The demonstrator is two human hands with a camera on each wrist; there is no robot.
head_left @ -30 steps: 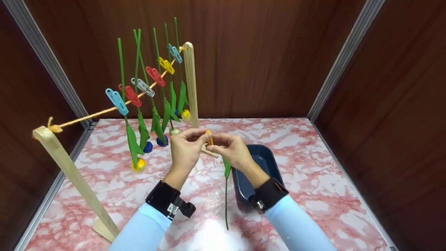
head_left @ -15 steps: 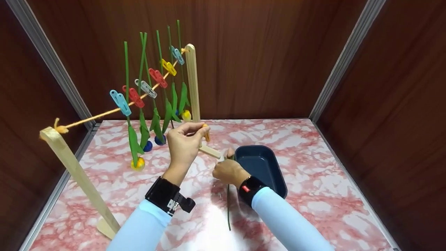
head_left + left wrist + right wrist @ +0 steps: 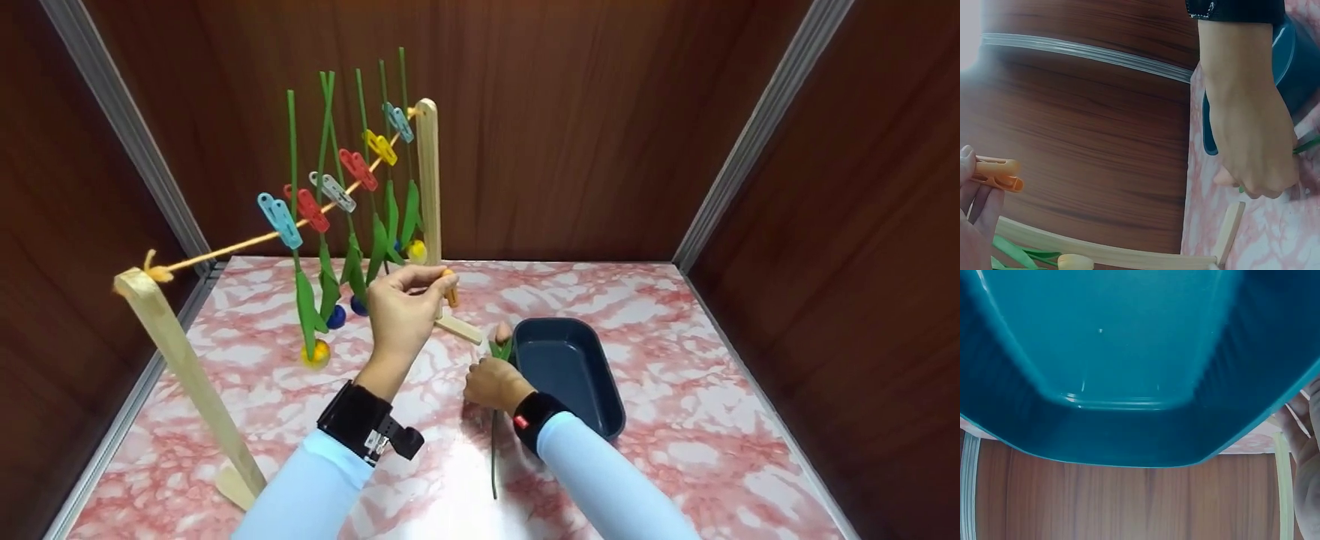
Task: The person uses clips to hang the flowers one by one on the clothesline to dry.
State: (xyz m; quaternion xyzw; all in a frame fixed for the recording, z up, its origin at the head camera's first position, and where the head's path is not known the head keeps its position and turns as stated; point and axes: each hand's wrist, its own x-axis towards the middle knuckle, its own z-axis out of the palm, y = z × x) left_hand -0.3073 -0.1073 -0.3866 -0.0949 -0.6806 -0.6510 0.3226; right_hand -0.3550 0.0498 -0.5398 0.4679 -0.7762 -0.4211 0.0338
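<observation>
Between thumb and fingers, my left hand point(image 3: 403, 311) pinches an orange clothespin point(image 3: 451, 289), whose two legs point away from the hand in the left wrist view. Low over the table, my right hand point(image 3: 495, 384) is curled round an artificial tulip point(image 3: 502, 334). The tulip's pale pink head and green leaves stick out beyond the fist in the head view. Its thin stem runs out on the near side, over the marbled surface. My fingers hide the middle of the tulip.
A dark blue tray point(image 3: 619, 424) stands right beside my right hand. At left, a cord point(image 3: 225, 249) stretches between two wooden posts point(image 3: 430, 184). Several tulips hang head down from it by coloured clothespins point(image 3: 279, 220). Wood-grain walls point(image 3: 570, 150) enclose the table.
My right hand has left the clothespin, come down beside the tray and taken hold of the tulip. The left hand keeps the clothespin in nearly the same place. The head view has shifted slightly.
</observation>
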